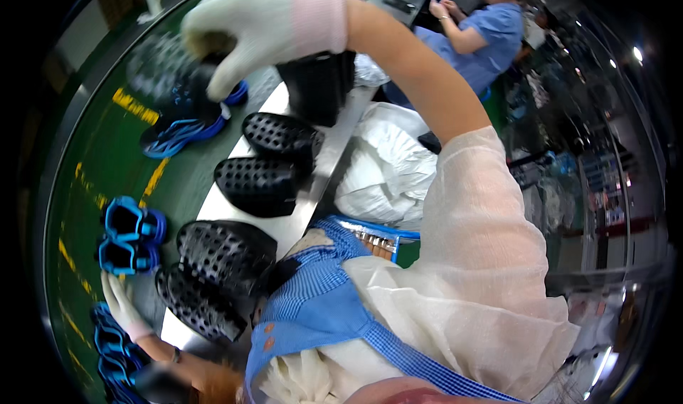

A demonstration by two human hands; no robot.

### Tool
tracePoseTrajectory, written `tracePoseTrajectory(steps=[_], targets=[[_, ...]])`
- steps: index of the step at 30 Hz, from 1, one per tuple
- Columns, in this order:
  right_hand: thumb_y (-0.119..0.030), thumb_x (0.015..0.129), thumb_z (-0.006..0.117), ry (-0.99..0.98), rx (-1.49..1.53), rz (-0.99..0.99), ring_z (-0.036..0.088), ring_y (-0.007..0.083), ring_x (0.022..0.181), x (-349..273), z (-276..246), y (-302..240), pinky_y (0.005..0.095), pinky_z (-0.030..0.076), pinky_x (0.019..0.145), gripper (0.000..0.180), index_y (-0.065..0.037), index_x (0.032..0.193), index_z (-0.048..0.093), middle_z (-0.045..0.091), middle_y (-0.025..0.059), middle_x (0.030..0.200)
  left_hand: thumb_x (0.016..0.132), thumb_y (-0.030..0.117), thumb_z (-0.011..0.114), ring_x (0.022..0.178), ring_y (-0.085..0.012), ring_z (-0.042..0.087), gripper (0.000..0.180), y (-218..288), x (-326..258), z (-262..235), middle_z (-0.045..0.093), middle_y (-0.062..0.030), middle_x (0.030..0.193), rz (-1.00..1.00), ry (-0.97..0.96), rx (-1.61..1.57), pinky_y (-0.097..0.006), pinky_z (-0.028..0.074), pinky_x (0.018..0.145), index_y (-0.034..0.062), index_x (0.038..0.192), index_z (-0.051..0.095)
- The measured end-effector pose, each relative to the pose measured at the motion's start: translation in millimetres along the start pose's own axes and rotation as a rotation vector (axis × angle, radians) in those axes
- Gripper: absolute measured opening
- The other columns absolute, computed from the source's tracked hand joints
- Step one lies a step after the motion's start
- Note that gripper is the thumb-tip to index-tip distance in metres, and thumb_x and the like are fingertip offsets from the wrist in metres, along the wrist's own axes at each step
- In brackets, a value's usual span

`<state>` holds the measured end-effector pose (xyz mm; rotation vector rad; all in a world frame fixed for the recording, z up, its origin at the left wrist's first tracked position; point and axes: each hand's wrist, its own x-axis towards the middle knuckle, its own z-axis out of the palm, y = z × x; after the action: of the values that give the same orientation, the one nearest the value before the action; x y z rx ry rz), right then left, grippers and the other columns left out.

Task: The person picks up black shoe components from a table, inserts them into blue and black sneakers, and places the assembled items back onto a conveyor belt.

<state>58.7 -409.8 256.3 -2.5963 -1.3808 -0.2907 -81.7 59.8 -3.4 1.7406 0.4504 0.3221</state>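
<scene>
My right hand (267, 30), in a white glove with a pink cuff, arches over the belt at the far side. Its fingers and thumb curve apart, with a brownish patch between them. Beside the fingertips is a motion-smeared grey-black dotted piece (160, 70), with a blue-and-black shoe upper (185, 130) below it. Whether the hand touches either, I cannot tell. At the lower left, my gloved left hand (124, 308) has its fingers spread, holding nothing. Just beyond it stands a pair of blue-and-black shoe uppers (128, 237); more blue uppers (114, 347) lie close by.
Black foot-shaped pieces (224, 258) with round dimples rest along a metal ledge (220, 205); another dimpled pair (263, 180) and a tall black block (316, 87) stand farther along. A green belt (188, 183) has yellow markings. White sheeting (391, 162) is bunched nearby. A person in blue (473, 52) works beyond.
</scene>
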Motion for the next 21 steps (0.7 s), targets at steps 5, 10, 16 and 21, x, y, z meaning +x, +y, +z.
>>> tracePoseTrajectory(steps=[5,10,16,21], targets=[[-0.036,0.067,0.076,-0.111,0.295,-0.31,0.063,0.0305,0.081,74.6,68.0,-99.0,0.038,0.05,0.072,0.041,-0.005,0.09,0.064,0.064,0.0112,0.084,0.094,0.058,0.042,0.137,-0.031,0.033,0.08,86.3,-36.7,64.4,0.034,-0.0188,0.148,-0.091,-0.445,-1.043,-0.049,0.025,0.114,0.0,0.147,0.025],[-0.035,0.073,0.072,-0.089,0.528,-0.385,0.065,0.0307,0.08,127.8,115.2,-169.8,0.0375,0.052,0.072,0.036,-0.003,0.089,0.065,0.065,0.0149,0.083,0.097,0.036,0.046,0.106,-0.0252,0.06,0.052,125.4,-65.0,30.4,0.06,-0.0193,0.118,0.114,-0.158,-1.052,-0.039,0.049,0.094,-0.0063,0.127,0.049],[-0.044,0.081,0.063,-0.192,0.496,-0.406,0.067,0.0326,0.075,156.6,182.7,-203.8,0.0375,0.055,0.072,0.048,0.001,0.096,0.065,0.066,0.019,0.078,0.092,0.032,0.055,0.088,-0.023,0.063,0.04,81.0,-57.3,13.3,0.063,-0.0152,0.097,0.16,0.279,-0.964,-0.035,0.054,0.081,-0.0023,0.112,0.057],[-0.045,0.082,0.062,-0.335,0.371,-0.264,0.066,0.034,0.073,163.5,202.5,-211.5,0.0398,0.053,0.069,0.048,0.003,0.085,0.062,0.065,0.0201,0.074,0.091,0.037,0.06,0.083,-0.0204,0.064,0.036,46.1,-45.1,15.3,0.063,-0.0077,0.093,0.051,0.445,-1.075,-0.035,0.056,0.074,0.0053,0.107,0.059]])
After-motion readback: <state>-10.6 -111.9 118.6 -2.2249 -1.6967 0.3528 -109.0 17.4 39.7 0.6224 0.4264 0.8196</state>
